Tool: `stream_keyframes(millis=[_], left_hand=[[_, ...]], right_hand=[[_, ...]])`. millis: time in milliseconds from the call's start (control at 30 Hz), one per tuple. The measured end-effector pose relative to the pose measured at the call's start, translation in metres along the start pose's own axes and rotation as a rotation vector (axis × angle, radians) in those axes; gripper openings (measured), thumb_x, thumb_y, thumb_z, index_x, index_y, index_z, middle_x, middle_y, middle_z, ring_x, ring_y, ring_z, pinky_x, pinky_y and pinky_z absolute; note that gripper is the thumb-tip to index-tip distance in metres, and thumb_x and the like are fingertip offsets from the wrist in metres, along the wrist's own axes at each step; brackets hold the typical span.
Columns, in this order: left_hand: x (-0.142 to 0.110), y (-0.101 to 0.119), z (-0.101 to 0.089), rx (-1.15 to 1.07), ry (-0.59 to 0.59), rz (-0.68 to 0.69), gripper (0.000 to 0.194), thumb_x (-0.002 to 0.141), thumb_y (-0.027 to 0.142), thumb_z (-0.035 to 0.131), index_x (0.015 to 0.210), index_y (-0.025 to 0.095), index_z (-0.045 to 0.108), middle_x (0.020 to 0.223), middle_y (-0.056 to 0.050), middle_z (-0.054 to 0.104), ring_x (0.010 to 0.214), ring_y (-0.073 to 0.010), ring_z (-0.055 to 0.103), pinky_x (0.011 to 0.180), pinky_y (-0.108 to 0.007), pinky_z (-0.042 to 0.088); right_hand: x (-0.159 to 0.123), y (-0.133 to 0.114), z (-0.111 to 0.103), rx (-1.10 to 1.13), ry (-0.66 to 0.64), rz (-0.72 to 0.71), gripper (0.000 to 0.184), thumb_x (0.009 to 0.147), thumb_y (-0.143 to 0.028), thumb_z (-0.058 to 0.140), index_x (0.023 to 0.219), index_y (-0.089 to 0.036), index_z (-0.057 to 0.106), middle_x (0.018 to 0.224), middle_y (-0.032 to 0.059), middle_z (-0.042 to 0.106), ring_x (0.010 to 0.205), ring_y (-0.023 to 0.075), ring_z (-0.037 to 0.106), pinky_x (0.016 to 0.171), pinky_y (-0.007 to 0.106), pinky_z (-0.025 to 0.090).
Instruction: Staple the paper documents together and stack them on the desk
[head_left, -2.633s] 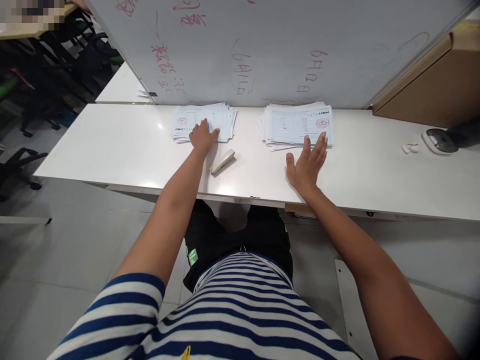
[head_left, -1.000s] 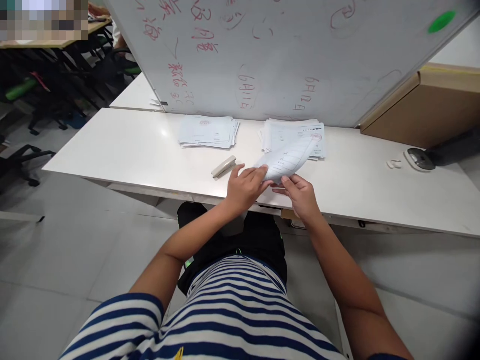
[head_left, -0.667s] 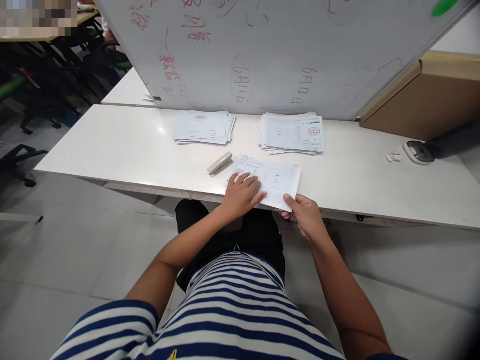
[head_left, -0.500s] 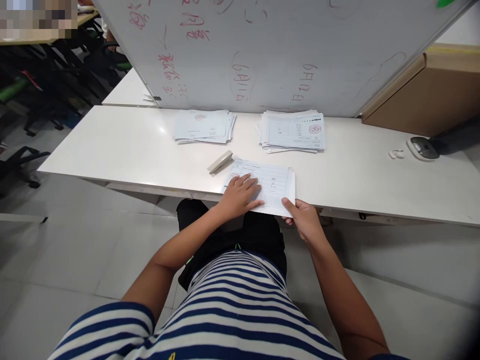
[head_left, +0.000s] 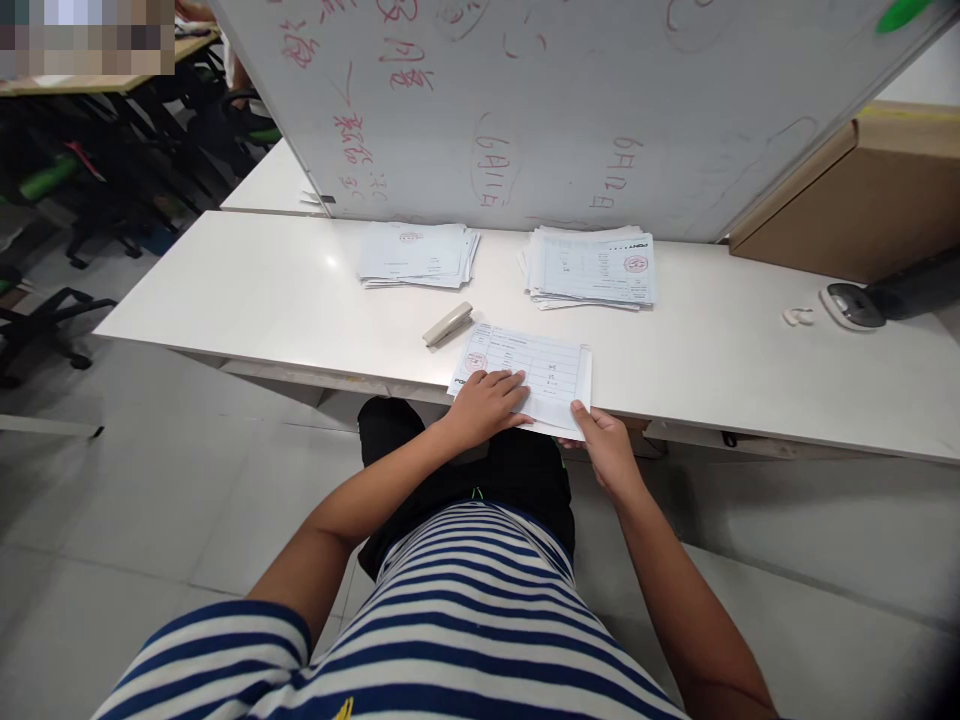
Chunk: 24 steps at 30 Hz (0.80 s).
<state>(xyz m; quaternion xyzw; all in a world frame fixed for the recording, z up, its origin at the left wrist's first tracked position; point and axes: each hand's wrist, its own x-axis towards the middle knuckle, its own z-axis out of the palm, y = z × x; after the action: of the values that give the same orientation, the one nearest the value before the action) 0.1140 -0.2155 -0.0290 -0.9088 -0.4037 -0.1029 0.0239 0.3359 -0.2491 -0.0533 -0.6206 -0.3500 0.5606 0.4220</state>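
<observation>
Printed paper forms (head_left: pixel 551 365) with a red stamp and handwriting lie at the near edge of the white table, their lower edge jutting past it. My left hand (head_left: pixel 489 405) rests flat on the lower left part of the sheets, fingers stretched out. With my right hand (head_left: pixel 606 445) I pinch their lower right corner, thumb on top and fingers underneath. Just beyond the sheets' upper left corner lies a beige stapler (head_left: pixel 448 325); neither hand touches it.
Two stacks of forms, a left stack (head_left: pixel 416 255) and a right stack (head_left: pixel 592 265), sit before an upright whiteboard (head_left: pixel 555 110) with red writing. Farther right are a brown cardboard box (head_left: pixel 810 205), a dark rounded device (head_left: pixel 853 305) and a small white object (head_left: pixel 798 316).
My left hand has slid slightly toward me on the forms, leaving more of the red stamp showing. My right hand keeps its pinch on the corner. The camera view has shifted a little.
</observation>
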Motion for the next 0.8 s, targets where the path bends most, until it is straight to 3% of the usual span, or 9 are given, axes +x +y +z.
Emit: stream_keyframes(millis=[133,300,400,467,567,667,800], left_hand=[[-0.001,0.006,0.003,0.024,0.043,0.087,0.031,0.102,0.036,0.045,0.115,0.018,0.066,0.126,-0.011,0.068,0.109,-0.0215,0.066,0.078,-0.034,0.049],[-0.004,0.011,0.002,0.055,0.047,0.155,0.024,0.097,0.015,0.049,0.115,0.014,0.065,0.125,-0.01,0.069,0.108,-0.0198,0.067,0.072,-0.03,0.047],[-0.003,0.016,-0.002,0.064,0.009,0.167,0.024,0.097,0.015,0.047,0.113,0.013,0.065,0.121,-0.01,0.071,0.098,-0.0198,0.068,0.067,-0.031,0.045],[-0.003,0.021,-0.004,0.06,-0.012,0.18,0.023,0.098,0.017,0.046,0.111,0.014,0.065,0.118,-0.011,0.071,0.092,-0.0193,0.068,0.066,-0.032,0.044],[-0.002,0.022,-0.007,0.002,0.018,0.207,0.034,0.102,0.039,0.044,0.109,0.015,0.066,0.115,-0.011,0.073,0.095,-0.0206,0.068,0.071,-0.034,0.045],[0.0,0.008,-0.016,-0.087,0.107,0.18,0.056,0.097,0.062,0.04,0.114,0.016,0.066,0.118,-0.01,0.072,0.109,-0.0233,0.065,0.085,-0.037,0.045],[0.013,-0.041,-0.033,-0.132,0.183,-0.105,0.045,0.102,0.05,0.036,0.117,0.02,0.065,0.118,-0.006,0.072,0.113,-0.0211,0.063,0.095,-0.037,0.042]], right_hand=[[0.001,-0.005,-0.002,0.08,-0.008,0.098,0.06,0.077,-0.067,0.067,0.1,-0.012,0.072,0.089,0.0112,0.076,0.061,0.0197,0.068,0.05,0.029,0.056],[0.001,-0.014,-0.004,0.136,-0.042,0.178,0.061,0.091,-0.066,0.046,0.121,-0.017,0.066,0.108,0.012,0.074,0.083,0.0231,0.072,0.051,0.028,0.058],[0.0,-0.017,-0.005,0.137,-0.059,0.199,0.059,0.094,-0.063,0.042,0.121,-0.017,0.066,0.106,0.0121,0.075,0.084,0.0226,0.072,0.051,0.027,0.058],[-0.001,-0.018,-0.005,0.122,-0.072,0.211,0.052,0.092,-0.057,0.052,0.118,-0.014,0.068,0.101,0.0127,0.076,0.078,0.0221,0.072,0.048,0.027,0.057],[-0.003,-0.016,-0.008,0.08,-0.105,0.223,0.041,0.082,-0.041,0.071,0.111,-0.012,0.069,0.092,0.0116,0.076,0.064,0.0187,0.068,0.045,0.025,0.054],[-0.007,-0.014,-0.013,0.079,-0.123,0.185,0.038,0.076,-0.034,0.077,0.107,-0.014,0.07,0.093,0.009,0.076,0.059,0.015,0.064,0.045,0.024,0.053],[-0.012,-0.011,-0.019,0.082,-0.058,0.15,0.04,0.073,-0.036,0.079,0.107,-0.016,0.071,0.098,0.0079,0.076,0.059,0.0143,0.062,0.045,0.024,0.051]])
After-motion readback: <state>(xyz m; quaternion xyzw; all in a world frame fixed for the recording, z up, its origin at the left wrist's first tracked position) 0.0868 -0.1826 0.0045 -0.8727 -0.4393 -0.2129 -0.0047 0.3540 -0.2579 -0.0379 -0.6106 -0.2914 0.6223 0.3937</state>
